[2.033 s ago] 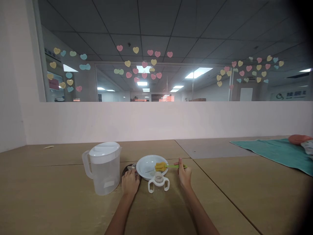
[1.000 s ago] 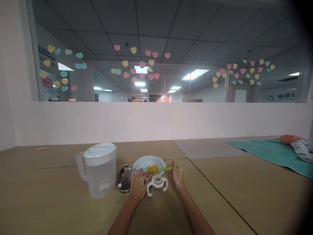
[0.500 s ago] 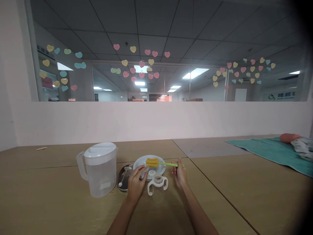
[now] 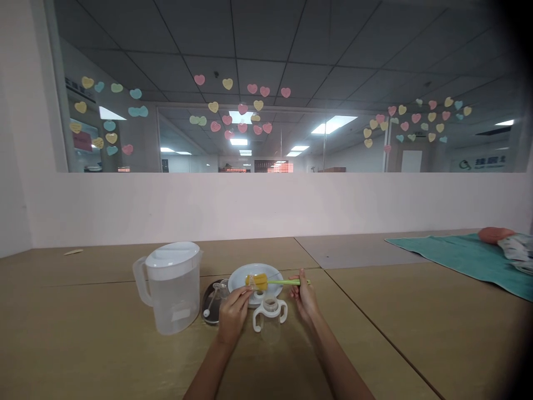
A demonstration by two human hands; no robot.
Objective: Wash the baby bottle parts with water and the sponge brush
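My right hand (image 4: 306,299) is closed round the green handle of a bottle brush (image 4: 261,280) with a yellow sponge head. The brush lies level above a white plate (image 4: 237,273). Between its fingertips my left hand (image 4: 233,315) pinches a small clear bottle teat (image 4: 252,283), held against the sponge head. Partly behind my left fingers, a white ring-shaped cap (image 4: 259,294) sits at the plate's near side. Just in front stands an uncapped clear baby bottle (image 4: 270,322) with a white two-handled collar, upright between my wrists.
Left of my left hand, a dark round tray (image 4: 211,316) holds a straw with a white weighted end and clear parts. Beyond it stands a lidded clear pitcher (image 4: 177,297). A teal towel (image 4: 452,253) with cloth items lies at the far right.
My left hand has turned the teat upright and brought it against the sponge. The brush has shifted slightly left, with my right hand still holding its handle.
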